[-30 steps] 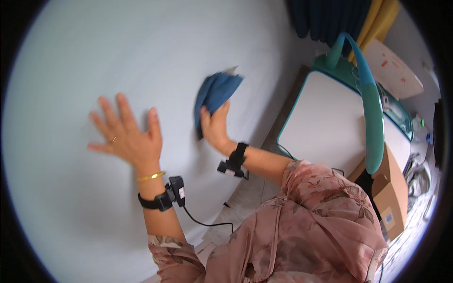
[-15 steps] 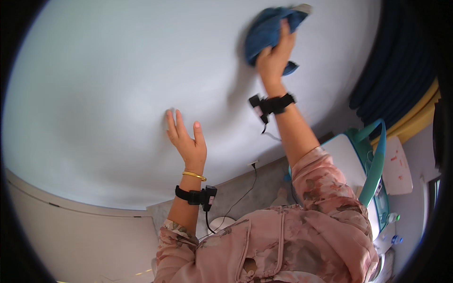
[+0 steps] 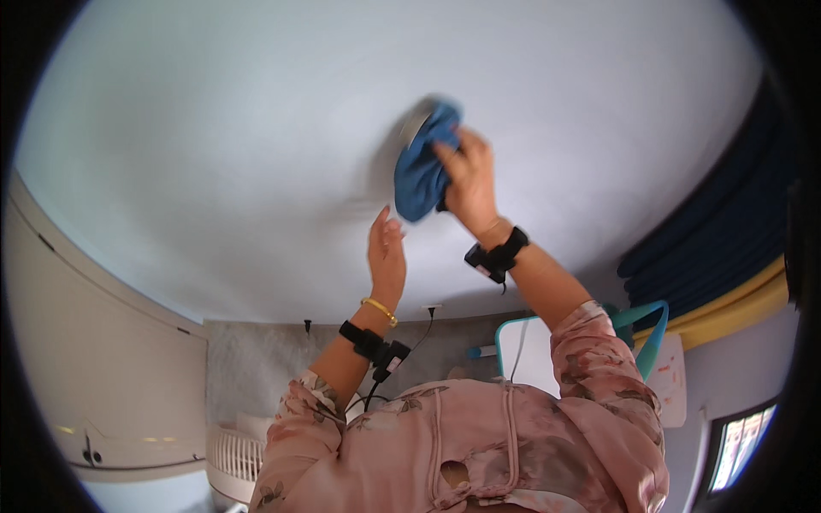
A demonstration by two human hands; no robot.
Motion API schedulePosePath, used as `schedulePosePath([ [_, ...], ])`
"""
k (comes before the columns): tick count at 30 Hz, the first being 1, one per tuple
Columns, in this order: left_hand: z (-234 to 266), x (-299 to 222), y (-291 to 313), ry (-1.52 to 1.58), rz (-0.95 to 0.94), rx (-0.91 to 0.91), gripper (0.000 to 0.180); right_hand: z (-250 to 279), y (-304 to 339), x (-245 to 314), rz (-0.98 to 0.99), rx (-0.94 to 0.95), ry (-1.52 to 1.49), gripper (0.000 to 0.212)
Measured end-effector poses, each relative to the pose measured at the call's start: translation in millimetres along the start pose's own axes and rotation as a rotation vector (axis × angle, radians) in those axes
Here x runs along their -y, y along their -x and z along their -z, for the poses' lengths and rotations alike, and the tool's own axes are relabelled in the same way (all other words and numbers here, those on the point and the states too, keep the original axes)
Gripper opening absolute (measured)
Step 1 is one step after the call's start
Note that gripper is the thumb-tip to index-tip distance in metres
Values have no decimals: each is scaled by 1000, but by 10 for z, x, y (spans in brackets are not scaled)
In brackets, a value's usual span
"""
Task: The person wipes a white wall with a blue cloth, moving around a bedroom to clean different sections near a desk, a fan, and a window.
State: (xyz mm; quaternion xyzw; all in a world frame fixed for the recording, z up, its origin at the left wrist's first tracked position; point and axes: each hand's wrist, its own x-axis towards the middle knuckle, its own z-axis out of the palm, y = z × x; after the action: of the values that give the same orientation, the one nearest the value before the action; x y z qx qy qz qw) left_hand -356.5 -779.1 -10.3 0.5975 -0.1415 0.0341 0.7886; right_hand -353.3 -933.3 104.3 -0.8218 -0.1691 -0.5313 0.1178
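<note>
Wall (image 3: 256, 128): is spreading, pale and smooth-looking, behind both hands and filling most of the upper view.
Cloth (image 3: 418, 181): is standing out in blue in front of the wall, near the middle of the view; blur is hiding whether it is touching the surface.
Cloth's handling: is looking light and soft, with loose folds that are suggesting easy bending and bunching; it is probably neither fragile nor very slippery, though dampness cannot be told.
Cloth's best hold: is likely lying across the gathered middle, pressed with spread fingers, since a pinch at one edge would probably be leaving the rest flopping.
Right hand (image 3: 473, 181): is reaching up and leftward, its back showing, and is meeting the cloth along its right side.
Left hand (image 3: 388, 256): is pointing upward just below the cloth, side-on, apparently holding nothing; contact with the wall cannot be told.
Right fingers (image 3: 450, 156): are curling over the cloth and grasping its bunched folds.
Left fingers (image 3: 380, 227): are extending loosely, released, their tips lying near the cloth's lower end.
Strap (image 3: 506, 250): is circling the right wrist in black, with a small box attached.
Bracelet (image 3: 379, 309): is ringing the left wrist in gold.
</note>
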Motion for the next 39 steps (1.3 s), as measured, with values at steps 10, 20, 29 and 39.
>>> schedulePosePath([
  [10,-89,-316,-113,849,165,-348,40,650,-279,66,361,530,-53,54],
  [20,1402,194,-606,45,-382,-1030,45,888,-364,-913,404,-115,622,55],
  [29,-403,999,254,-679,-422,-260,71,799,-344,-1014,462,-156,618,56],
  [39,547,1398,-482,-181,-455,-317,52,898,-512,-997,575,-219,603,50],
])
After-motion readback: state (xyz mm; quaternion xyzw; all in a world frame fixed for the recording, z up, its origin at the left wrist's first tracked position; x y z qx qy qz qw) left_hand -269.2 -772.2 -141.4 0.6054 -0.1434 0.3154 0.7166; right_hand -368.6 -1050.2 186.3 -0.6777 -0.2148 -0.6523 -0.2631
